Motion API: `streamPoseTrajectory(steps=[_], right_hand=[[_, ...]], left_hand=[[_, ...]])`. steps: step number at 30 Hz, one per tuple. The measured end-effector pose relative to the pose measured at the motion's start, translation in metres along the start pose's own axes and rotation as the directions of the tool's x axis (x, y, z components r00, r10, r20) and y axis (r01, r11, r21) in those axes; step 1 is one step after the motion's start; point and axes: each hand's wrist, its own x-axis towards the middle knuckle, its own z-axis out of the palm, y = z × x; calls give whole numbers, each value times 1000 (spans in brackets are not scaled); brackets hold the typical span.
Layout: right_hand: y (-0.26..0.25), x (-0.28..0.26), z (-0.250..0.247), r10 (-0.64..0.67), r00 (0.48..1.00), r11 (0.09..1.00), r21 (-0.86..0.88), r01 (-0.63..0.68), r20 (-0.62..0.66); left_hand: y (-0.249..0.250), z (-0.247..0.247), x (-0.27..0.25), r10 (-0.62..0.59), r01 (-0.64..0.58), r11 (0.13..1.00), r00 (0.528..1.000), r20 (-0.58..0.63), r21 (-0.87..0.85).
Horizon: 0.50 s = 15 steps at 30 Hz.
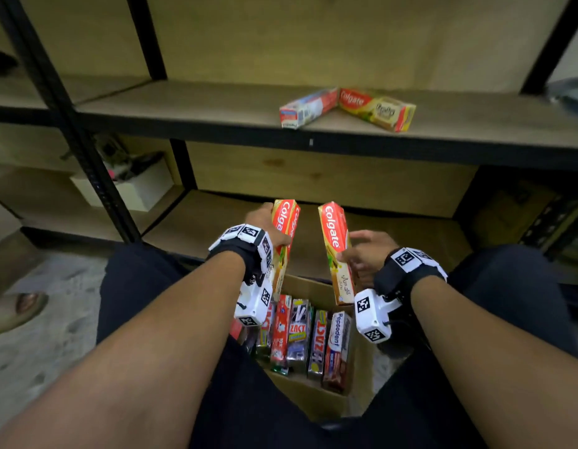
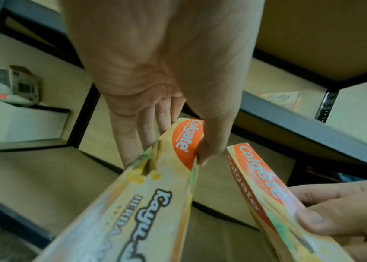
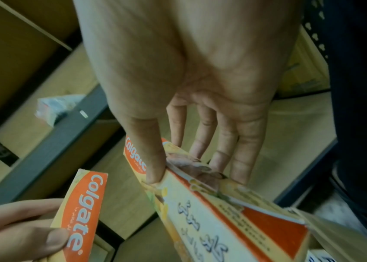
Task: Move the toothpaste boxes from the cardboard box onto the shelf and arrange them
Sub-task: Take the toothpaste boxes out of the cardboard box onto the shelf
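Gripping one Colgate box per hand: left hand (image 1: 265,222) pinching left Colgate box (image 1: 286,234) w/ thumb on front, fingers (image 2: 133,141) flat behind; right hand (image 1: 365,251) pinching right Colgate box (image 1: 336,251) same way, thumb vs fingers. Holding both upright, apart, just above cardboard box (image 1: 316,403), w/ more toothpaste boxes (image 1: 300,335) standing below the grips. Lying well above & beyond the grips, on shelf (image 1: 184,105): two boxes (image 1: 345,106) splayed in a V, touching at one end.

Risks, judging from here: holding by thin pinch only, so possibly slipping or twisting during the lift; possibly clipping shelf front edge; possibly nudging the loose pair further askew when landing.
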Motion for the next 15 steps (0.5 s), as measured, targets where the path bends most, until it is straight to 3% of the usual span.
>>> streamPoseTrajectory(steps=[8,15], right_hand=[[-78,-37,-45,-111,993,994,2,111,-47],[-152,-28,-90,-209,973,977,-64,203,-98]], left_hand=[[58,-63,-8,89,-104,990,985,-147,-98],[118,-100,15,214,-233,970,953,-215,-65]])
